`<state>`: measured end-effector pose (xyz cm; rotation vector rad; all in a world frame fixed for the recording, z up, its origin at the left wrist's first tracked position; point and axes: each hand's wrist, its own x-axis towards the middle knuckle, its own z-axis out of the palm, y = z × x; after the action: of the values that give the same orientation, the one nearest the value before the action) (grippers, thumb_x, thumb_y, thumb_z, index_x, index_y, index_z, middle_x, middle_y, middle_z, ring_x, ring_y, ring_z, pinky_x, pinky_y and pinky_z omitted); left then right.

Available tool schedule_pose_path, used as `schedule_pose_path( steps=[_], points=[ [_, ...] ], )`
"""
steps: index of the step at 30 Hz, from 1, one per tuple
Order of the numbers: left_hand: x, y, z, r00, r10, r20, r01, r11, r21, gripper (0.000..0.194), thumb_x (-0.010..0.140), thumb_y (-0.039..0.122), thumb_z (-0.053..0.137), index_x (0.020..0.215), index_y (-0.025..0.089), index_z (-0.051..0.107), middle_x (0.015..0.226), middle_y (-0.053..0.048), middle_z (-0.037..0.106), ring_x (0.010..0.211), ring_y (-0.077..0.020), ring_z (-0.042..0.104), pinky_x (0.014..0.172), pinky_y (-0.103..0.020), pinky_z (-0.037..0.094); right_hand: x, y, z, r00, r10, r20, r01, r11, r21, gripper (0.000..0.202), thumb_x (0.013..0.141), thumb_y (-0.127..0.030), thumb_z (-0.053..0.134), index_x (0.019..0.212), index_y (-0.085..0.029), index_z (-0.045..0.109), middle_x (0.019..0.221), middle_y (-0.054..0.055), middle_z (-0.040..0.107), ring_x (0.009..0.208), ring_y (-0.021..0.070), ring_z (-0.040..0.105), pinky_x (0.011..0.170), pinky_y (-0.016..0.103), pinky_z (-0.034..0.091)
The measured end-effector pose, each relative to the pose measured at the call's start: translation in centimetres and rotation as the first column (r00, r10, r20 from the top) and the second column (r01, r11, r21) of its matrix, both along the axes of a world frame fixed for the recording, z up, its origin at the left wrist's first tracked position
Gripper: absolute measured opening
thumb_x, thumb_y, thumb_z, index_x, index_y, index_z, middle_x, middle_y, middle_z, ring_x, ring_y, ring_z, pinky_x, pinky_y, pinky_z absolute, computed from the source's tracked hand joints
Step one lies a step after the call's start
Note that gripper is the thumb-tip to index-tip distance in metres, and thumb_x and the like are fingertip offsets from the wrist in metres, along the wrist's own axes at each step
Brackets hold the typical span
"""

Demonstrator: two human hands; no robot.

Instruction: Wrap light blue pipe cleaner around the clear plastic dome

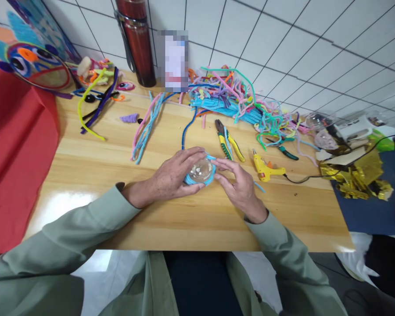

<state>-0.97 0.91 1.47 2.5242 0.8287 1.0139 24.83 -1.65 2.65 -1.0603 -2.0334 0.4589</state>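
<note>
Clear ball (200, 170) between hands, blue ring (190, 180) around it. Left hand (169, 176) curled over ball, thumb below; right hand (238, 183), fingers and thumb parted at ring's edge — firm pinch or light touch, cannot tell. Smooth ball could slip from ring if grip slackens. Right of right hand, glue gun (266, 170): nozzle, if hot, could burn stray knuckles; snagged cord (301, 180) could drag gun. Beyond right hand, pliers (224, 139) — easily knocked.
</note>
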Motion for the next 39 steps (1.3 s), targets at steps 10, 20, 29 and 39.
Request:
schedule_pose_path(
  steps=[10,20,29,39],
  points=[
    [-0.2,0.1,0.6,1.0,-0.018,-0.021,0.017,0.998,-0.06,0.075,0.101,0.044,0.07,0.165,0.024,0.036,0.16,-0.022,0.053,0.152,-0.0366,0.055,0.123,-0.057,0.053,0.3,1.3,1.0,0.999,0.049,-0.015,-0.05,0.998,-0.032,0.032,0.104,-0.027,0.073,0.135,-0.03,0.067,0.125,0.003,0.085,0.106,0.022,0.085,0.095,0.039,0.07],
    [-0.4,0.4,0.0,0.999,-0.037,-0.015,0.036,0.997,-0.067,0.081,0.099,0.046,0.074,0.167,0.025,0.034,0.161,-0.023,0.053,0.153,-0.0377,0.054,0.123,-0.057,0.052,0.2,1.7,0.9,0.993,0.077,0.091,-0.091,0.984,0.156,0.024,0.109,-0.022,0.065,0.132,-0.026,0.066,0.118,0.004,0.086,0.105,0.0211,0.085,0.092,0.035,0.069],
    [-0.7,0.5,0.4,0.996,-0.062,-0.058,0.057,0.994,-0.089,0.081,0.1,0.045,0.074,0.166,0.025,0.033,0.163,-0.024,0.05,0.154,-0.0391,0.052,0.122,-0.06,0.052,0.0,2.2,0.9,0.997,0.061,0.038,-0.067,0.98,0.19,0.014,0.108,-0.023,0.067,0.122,-0.025,0.069,0.11,0.002,0.087,0.1,0.0195,0.085,0.09,0.033,0.069],
    [-0.6,0.6,0.5,0.996,-0.062,-0.062,0.058,0.996,-0.062,0.08,0.1,0.046,0.074,0.166,0.024,0.033,0.162,-0.024,0.051,0.153,-0.0396,0.052,0.122,-0.061,0.052,-0.1,1.6,0.5,0.998,0.025,0.049,-0.038,0.959,0.28,0.015,0.108,-0.02,0.068,0.122,-0.024,0.071,0.11,0.002,0.088,0.098,0.0194,0.086,0.089,0.032,0.07]
  ],
)
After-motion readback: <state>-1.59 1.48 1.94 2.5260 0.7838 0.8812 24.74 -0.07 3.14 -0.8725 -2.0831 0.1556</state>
